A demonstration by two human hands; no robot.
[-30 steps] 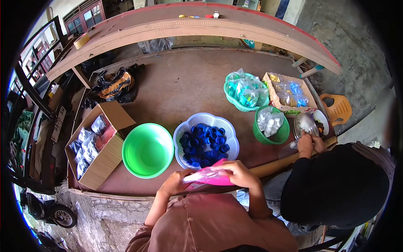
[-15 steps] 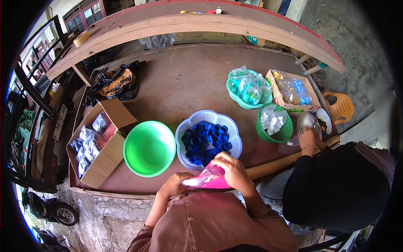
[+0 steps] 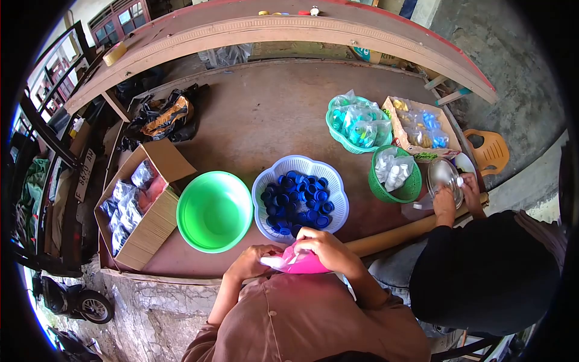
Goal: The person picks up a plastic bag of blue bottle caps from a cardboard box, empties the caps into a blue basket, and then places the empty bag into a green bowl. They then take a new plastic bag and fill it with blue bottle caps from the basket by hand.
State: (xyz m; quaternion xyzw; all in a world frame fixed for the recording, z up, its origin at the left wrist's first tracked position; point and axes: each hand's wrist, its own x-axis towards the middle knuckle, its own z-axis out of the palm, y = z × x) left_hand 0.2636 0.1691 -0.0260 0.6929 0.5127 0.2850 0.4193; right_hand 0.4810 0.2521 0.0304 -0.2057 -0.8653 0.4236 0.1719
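Observation:
My left hand (image 3: 252, 262) is closed on the left end of a clear plastic bag (image 3: 274, 261), close to my body. Beside it, my right hand (image 3: 319, 246) has its fingers bent over a bright pink item (image 3: 306, 264) that lies against the clear plastic. Whether the pink item is a bag or a tray is hard to tell. Just beyond both hands stands a pale blue basket (image 3: 339, 199) with many dark blue caps (image 3: 295, 199). A bright green basin (image 3: 215, 212) sits to its left and looks empty inside.
Cardboard box (image 3: 148, 232) with filled bags at left; black plastic (image 3: 166, 117) behind it. Teal basket (image 3: 338, 136), shallow box (image 3: 422, 130) and green basket (image 3: 386, 192) at right. A co-worker's hands (image 3: 449, 202) hold things over a clear bowl. A raised shelf (image 3: 241, 27) spans the back.
My right hand has come down and left onto the pink item, which looks more bunched. The co-worker's other hand now shows, holding a small white thing.

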